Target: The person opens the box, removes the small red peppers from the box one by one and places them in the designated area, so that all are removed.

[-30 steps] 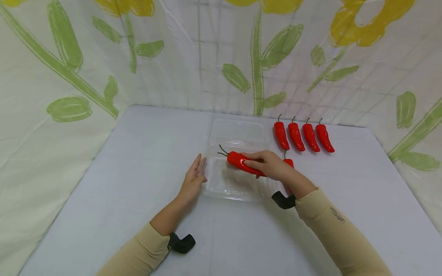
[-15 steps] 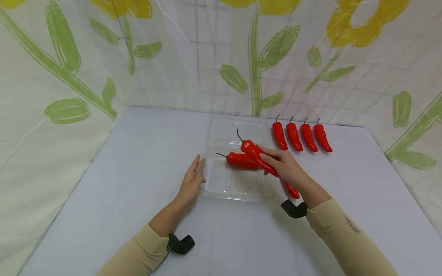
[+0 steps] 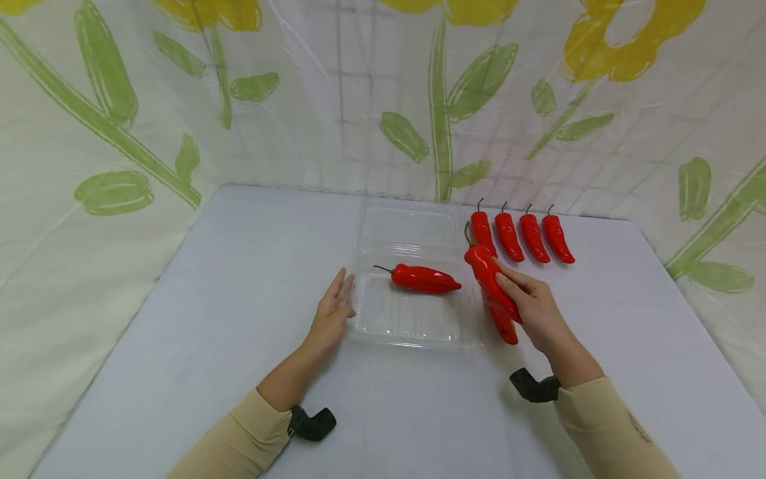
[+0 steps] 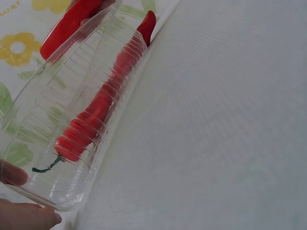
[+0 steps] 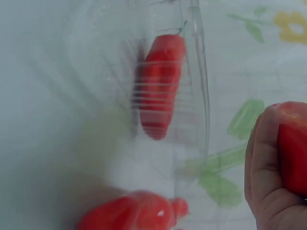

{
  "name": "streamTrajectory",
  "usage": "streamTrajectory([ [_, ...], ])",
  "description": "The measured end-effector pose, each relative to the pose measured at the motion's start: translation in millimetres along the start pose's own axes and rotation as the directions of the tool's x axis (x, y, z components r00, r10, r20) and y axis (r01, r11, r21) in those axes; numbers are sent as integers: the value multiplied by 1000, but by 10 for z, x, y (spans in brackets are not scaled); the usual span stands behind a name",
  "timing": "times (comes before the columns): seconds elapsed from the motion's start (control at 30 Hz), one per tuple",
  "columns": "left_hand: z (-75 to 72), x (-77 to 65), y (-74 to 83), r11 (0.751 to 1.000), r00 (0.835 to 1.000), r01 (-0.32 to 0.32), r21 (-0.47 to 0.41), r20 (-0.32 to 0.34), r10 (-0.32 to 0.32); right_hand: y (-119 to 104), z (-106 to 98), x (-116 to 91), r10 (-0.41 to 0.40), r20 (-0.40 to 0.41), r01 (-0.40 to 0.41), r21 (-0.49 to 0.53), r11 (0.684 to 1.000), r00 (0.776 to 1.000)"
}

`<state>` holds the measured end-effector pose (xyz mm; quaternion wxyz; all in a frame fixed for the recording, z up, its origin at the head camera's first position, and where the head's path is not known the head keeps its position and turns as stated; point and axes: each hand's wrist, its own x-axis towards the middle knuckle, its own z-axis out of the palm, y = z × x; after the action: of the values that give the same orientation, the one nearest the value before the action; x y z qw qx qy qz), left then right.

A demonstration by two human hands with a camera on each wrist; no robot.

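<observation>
A clear plastic clamshell container (image 3: 413, 326) lies open at the middle of the table. My left hand (image 3: 329, 313) pinches its left wall, thumb and finger (image 4: 29, 218) on either side of the rim. Inside, one red chili pepper (image 3: 426, 279) lies crosswise, its green stem to the left. My right hand (image 3: 541, 313) holds another red chili pepper (image 3: 486, 269), tilted, stem end up and to the left, just right of the container. In the head view it partly hides a third chili pepper (image 3: 505, 327) lying beside the container's right wall.
Several more red chili peppers (image 3: 531, 237) lie in a row at the back right of the white table (image 3: 269, 266). The container's lid (image 3: 411, 227) is folded back toward the rear. A flower-printed curtain (image 3: 299, 120) stands behind the table.
My right hand has carried its chili pepper from over the container to the right, past the right wall. The chili pepper inside now shows fully. My left hand stays in place.
</observation>
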<state>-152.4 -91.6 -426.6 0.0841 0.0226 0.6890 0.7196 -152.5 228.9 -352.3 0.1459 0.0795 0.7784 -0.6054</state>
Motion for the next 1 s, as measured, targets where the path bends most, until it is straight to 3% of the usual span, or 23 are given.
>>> streamTrajectory([
  [0.27,-10,10,-7,1000,1000,7,0,-3,-7,169,-134,-85,47,-87,-34,145,989,995],
  [0.47,-10,14,-2,1000,1000,12,-4,-8,-12,299,-222,-118,107,-172,-48,318,947,979],
  [1.0,-1,11,4,1000,1000,4,1,-1,-4,603,-383,-57,140,-248,-37,379,925,959],
])
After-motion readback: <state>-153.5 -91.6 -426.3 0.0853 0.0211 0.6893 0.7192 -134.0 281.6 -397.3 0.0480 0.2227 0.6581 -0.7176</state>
